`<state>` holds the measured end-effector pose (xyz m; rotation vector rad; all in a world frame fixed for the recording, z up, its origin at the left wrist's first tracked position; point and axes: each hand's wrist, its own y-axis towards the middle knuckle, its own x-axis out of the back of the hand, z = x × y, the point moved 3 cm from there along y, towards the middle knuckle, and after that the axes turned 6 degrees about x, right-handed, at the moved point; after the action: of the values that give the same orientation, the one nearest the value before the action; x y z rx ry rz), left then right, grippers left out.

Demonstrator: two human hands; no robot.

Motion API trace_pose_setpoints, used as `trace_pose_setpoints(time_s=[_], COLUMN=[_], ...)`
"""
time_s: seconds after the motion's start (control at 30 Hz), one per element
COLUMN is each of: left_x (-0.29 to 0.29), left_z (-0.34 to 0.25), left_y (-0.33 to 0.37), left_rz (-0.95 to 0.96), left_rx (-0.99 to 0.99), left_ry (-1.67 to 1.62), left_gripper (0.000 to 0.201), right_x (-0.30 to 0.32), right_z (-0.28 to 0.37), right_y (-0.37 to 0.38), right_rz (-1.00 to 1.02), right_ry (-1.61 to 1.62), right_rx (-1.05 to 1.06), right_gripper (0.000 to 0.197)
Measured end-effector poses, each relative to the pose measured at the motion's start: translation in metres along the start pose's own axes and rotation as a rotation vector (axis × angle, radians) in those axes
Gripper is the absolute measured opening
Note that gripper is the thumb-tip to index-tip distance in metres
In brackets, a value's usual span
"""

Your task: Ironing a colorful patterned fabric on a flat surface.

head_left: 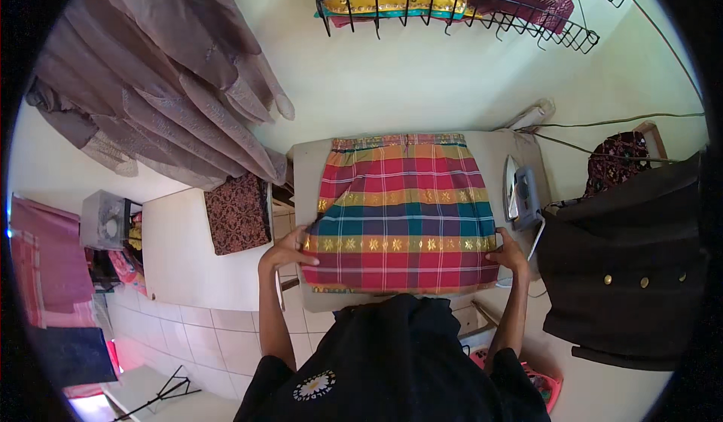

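A plaid skirt (407,219) in red, teal and mustard, with gold motifs and a gathered waistband at its far end, lies spread flat on a padded grey ironing surface (307,173). At its left edge, near the hem, my left hand (288,250) grips the cloth, thumb on top and the other fingers partly hidden at the edge. Opposite it, my right hand (510,252) holds the right edge the same way. Beyond my right hand an iron (523,195) rests at the right side of the ironing surface, its pale cord trailing toward me.
Left of me a white table (177,249) carries a folded dark patterned cloth (238,215). Long mauve garments (166,68) hang at the far left. A dark garment with gold buttons (625,271) hangs on the right. Above, a black wire rack (452,8) holds bright fabrics.
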<state>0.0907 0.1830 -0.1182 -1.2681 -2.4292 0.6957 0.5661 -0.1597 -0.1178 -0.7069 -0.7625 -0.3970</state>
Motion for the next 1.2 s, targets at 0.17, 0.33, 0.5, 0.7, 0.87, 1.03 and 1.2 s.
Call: trace_pose_setpoints(time_s=[0.17,0.33,0.5,0.7,0.87,1.03,1.2], left_x=[0.011,0.021,-0.005,-0.01,-0.015,-0.015,-0.005], left_z=[-0.01,-0.006,-0.038,-0.026,-0.042,-0.044,-0.05], left_y=[0.007,0.053,0.08,0.074,0.073,0.102,0.133], left_rz=[0.016,-0.348,-0.259,-0.045,-0.027,-0.128,-0.333], left_rx=[0.1,-0.019,0.041,0.094,0.194,0.105,-0.178], left_ry=[0.326,0.17,0.278,0.165,0.144,0.263,0.24], left_gripper=[0.106,0.091,0.072,0.062,0.058,0.07,0.053], right_x=[-0.007,0.004,-0.016,-0.007,-0.005,-0.017,-0.013], right_z=[0.003,0.076,0.084,0.074,0.064,0.078,0.093], right_y=[0.021,0.045,0.071,0.059,0.073,0.104,0.122], right_rz=[-0.211,-0.369,-0.469,-0.016,-0.057,-0.229,-0.275], right_ry=[-0.269,0.038,-0.121,0.104,0.064,0.134,-0.029], right_rx=[0.018,0.214,0.092,0.153,0.159,0.051,-0.068], right_gripper=[0.08,0.067,0.073,0.075,0.078,0.077,0.066])
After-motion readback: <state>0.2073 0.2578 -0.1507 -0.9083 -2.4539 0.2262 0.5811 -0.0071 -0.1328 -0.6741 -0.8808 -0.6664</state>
